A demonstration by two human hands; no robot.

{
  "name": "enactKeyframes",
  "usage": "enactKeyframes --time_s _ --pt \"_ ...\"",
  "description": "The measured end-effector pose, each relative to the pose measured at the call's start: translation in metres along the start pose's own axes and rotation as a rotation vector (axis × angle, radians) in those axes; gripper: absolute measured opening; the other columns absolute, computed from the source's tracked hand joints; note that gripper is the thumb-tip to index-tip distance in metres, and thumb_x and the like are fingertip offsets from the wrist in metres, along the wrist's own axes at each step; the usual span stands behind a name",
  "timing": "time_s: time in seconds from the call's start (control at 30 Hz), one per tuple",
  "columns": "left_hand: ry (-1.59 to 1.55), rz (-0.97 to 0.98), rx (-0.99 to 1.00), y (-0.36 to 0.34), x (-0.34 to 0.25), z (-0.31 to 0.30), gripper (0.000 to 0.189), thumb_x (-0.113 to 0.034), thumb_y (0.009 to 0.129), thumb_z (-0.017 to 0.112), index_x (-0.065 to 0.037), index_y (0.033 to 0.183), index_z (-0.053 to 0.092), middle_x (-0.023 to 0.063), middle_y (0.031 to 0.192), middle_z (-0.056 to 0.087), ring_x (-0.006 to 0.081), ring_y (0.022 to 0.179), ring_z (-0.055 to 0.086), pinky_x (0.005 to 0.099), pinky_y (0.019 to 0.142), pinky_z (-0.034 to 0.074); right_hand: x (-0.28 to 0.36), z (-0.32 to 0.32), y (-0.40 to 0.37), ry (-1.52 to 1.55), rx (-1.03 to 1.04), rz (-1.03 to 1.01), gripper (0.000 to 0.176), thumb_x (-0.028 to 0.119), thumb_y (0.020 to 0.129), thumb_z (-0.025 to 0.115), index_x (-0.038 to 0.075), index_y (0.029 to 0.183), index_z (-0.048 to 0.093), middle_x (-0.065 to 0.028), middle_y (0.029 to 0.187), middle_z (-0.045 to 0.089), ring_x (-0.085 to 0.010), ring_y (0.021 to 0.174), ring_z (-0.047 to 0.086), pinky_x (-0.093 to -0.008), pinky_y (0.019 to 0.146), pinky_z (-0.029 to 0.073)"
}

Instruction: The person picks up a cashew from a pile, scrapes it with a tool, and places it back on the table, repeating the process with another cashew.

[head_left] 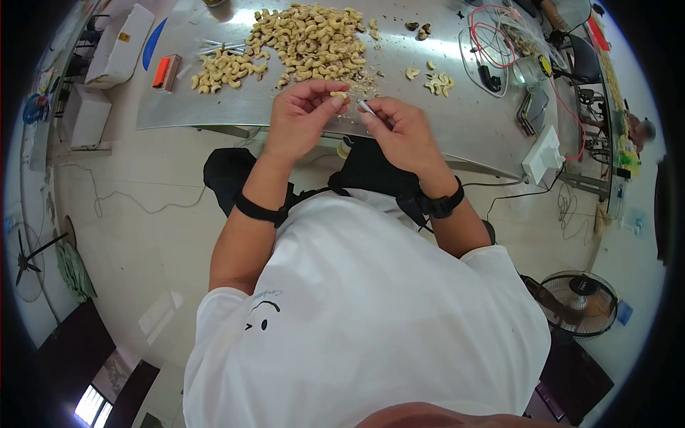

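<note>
My left hand [303, 118] pinches a single cashew nut [339, 95] between thumb and fingertips, just above the table's near edge. Close beside it, my right hand [401, 132] grips a slim silver-grey tool [365, 107]; its exact kind is too small to make out. Beyond both hands lies a large heap of cashew nuts [307, 43], with pale crumbs [364, 82] at its near right side. A smaller pile of cashew nuts [225, 71] is to the left. Several cashew pieces [439, 85] lie apart on the right, and a few dark bits [424, 31] sit farther back.
The metal table [471, 128] also bears an orange-and-black box [165, 73] at left. Toward the right are red and white cables [492, 43], a clear jar [526, 71], a dark phone-like object [531, 110] and a white box [544, 155]. A fan [579, 303] stands behind at right.
</note>
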State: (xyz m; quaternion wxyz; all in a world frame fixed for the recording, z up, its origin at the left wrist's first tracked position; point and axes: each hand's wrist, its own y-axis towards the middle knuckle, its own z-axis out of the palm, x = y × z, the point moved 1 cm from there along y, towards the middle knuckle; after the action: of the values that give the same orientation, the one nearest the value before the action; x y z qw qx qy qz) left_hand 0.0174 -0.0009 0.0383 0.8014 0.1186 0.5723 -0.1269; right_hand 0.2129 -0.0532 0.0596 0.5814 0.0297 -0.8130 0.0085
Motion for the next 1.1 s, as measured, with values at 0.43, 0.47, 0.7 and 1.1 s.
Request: enactKeyframes --time_s 0.43,0.47,0.7,1.1 --pt "0.023 0.030 -0.048 -0.005 -0.006 0.001 0.029 0.004 0.089 0.072 0.000 0.118 0.070 0.0030 0.102 0.071 0.0068 0.086 0.063 0.0217 0.078 0.053 -0.007 0.002 0.000 0.100 0.065 0.068 0.018 0.013 0.095 0.068 -0.001 0.107 0.071 0.0006 0.074 0.062 -0.0057 0.067 0.052 -0.0253 0.060 0.045" --pt "0.015 0.034 -0.057 -0.005 -0.006 0.002 0.029 0.004 0.089 0.073 -0.001 0.117 0.071 0.0007 0.099 0.070 0.0056 0.085 0.062 0.0202 0.077 0.052 -0.009 0.002 0.001 0.114 0.068 0.062 0.018 0.013 0.095 0.068 -0.001 0.107 0.071 0.0005 0.074 0.062 -0.0057 0.067 0.052 -0.0252 0.060 0.044" --pt "0.149 -0.017 -0.011 -0.006 -0.006 -0.002 0.035 0.004 0.086 0.078 -0.001 0.119 0.069 -0.0005 0.093 0.066 0.0055 0.083 0.061 0.0203 0.073 0.052 -0.008 -0.001 0.003 0.069 0.130 0.072 0.019 0.013 0.095 0.067 -0.001 0.107 0.071 0.0003 0.073 0.063 -0.0059 0.067 0.054 -0.0252 0.060 0.045" --pt "0.245 0.076 -0.186 -0.001 -0.015 -0.027 0.026 0.001 0.084 0.080 0.000 0.108 0.070 0.0018 0.091 0.069 0.0073 0.078 0.064 0.0217 0.072 0.054 -0.013 0.000 0.005 0.073 0.105 0.087 0.017 0.011 0.096 0.067 0.001 0.108 0.071 0.0004 0.078 0.066 -0.0052 0.070 0.054 -0.0241 0.064 0.047"
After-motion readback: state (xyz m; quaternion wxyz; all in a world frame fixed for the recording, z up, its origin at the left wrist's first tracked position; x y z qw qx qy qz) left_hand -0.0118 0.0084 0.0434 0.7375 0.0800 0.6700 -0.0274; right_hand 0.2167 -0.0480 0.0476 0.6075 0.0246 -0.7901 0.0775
